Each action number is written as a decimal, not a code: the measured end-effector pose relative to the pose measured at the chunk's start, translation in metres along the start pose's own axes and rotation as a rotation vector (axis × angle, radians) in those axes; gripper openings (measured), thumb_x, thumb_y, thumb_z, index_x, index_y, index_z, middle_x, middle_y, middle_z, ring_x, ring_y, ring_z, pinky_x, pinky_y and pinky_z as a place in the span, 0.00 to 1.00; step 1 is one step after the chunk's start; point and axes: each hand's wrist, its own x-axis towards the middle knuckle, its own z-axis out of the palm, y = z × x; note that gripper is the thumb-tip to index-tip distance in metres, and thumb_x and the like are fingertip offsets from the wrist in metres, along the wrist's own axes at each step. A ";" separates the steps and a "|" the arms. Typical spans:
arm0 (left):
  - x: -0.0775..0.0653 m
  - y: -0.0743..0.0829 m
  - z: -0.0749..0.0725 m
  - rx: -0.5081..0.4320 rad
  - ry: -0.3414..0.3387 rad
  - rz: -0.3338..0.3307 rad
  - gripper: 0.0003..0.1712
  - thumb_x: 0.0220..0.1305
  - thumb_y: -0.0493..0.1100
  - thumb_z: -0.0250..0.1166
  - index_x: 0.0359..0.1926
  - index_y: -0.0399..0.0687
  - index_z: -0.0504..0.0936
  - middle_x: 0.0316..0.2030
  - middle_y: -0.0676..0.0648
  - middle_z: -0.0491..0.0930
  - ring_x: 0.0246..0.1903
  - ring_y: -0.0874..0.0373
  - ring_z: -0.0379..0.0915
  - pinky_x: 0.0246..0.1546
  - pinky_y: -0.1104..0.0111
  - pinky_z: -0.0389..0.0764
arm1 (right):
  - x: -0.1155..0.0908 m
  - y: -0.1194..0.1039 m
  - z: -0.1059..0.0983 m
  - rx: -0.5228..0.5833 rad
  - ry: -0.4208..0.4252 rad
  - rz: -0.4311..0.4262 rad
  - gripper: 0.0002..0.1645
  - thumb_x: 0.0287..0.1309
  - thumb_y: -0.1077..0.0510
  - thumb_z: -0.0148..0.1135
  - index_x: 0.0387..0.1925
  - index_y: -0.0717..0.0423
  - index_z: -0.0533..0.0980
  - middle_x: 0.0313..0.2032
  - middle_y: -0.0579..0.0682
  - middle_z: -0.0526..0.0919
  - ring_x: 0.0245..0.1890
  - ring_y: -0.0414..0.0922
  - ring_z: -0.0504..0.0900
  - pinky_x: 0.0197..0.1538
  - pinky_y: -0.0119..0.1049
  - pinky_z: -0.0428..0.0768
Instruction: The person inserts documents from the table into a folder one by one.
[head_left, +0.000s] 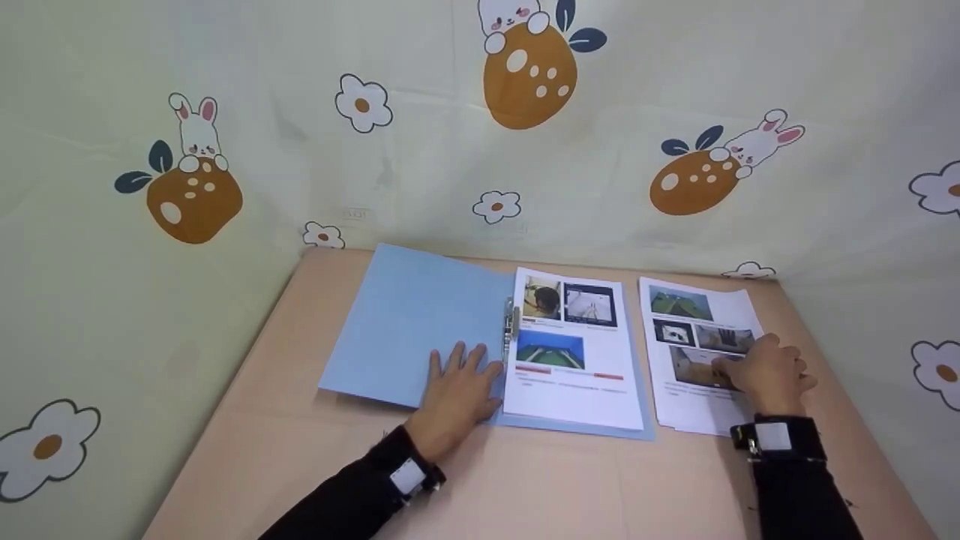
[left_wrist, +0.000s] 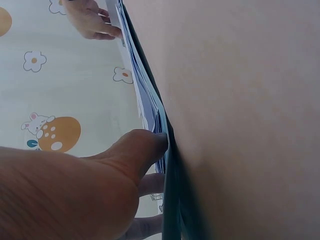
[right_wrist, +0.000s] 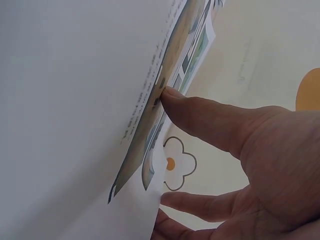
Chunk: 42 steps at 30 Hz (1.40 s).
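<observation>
A light blue folder [head_left: 427, 315] lies opened out on the table, with printed sheets [head_left: 577, 401] on its right side beside a metal clip [head_left: 510, 326]. My left hand [head_left: 459, 397] rests with spread fingers on the folder, just left of the sheets' lower part. In the left wrist view, the left thumb [left_wrist: 145, 147] touches the folder near its edge. To the right lies a loose stack of printed paper [head_left: 690, 405]. My right hand [head_left: 772, 375] grips the stack's right edge, thumb on the printed face, fingers at the side. The right wrist view shows the page edge [right_wrist: 159, 155] bending there.
A pink-beige cloth [head_left: 540, 487] covers the table. Pale curtains [head_left: 420, 165] with rabbits, orange fruit and flowers hang behind and at both sides. A narrow strip of table separates the folder from the loose stack.
</observation>
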 end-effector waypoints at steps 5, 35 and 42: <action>0.000 0.001 0.000 0.006 0.005 0.005 0.30 0.79 0.55 0.77 0.75 0.55 0.85 0.83 0.37 0.77 0.86 0.28 0.68 0.84 0.22 0.67 | 0.000 0.001 0.002 -0.008 0.022 -0.014 0.47 0.68 0.49 0.80 0.59 0.90 0.69 0.57 0.92 0.72 0.61 0.87 0.73 0.62 0.84 0.68; -0.001 0.000 0.001 0.019 0.040 0.015 0.30 0.77 0.55 0.79 0.74 0.56 0.86 0.81 0.38 0.79 0.84 0.29 0.70 0.83 0.22 0.70 | 0.000 0.017 -0.006 0.079 0.116 -0.062 0.27 0.75 0.64 0.61 0.64 0.85 0.78 0.64 0.89 0.80 0.62 0.86 0.81 0.57 0.84 0.75; -0.001 -0.001 0.001 0.021 0.022 0.013 0.31 0.79 0.57 0.77 0.76 0.56 0.85 0.83 0.38 0.77 0.85 0.29 0.69 0.84 0.22 0.68 | 0.004 0.023 -0.009 0.097 0.135 -0.065 0.23 0.71 0.65 0.67 0.56 0.85 0.83 0.58 0.85 0.86 0.55 0.81 0.86 0.48 0.71 0.84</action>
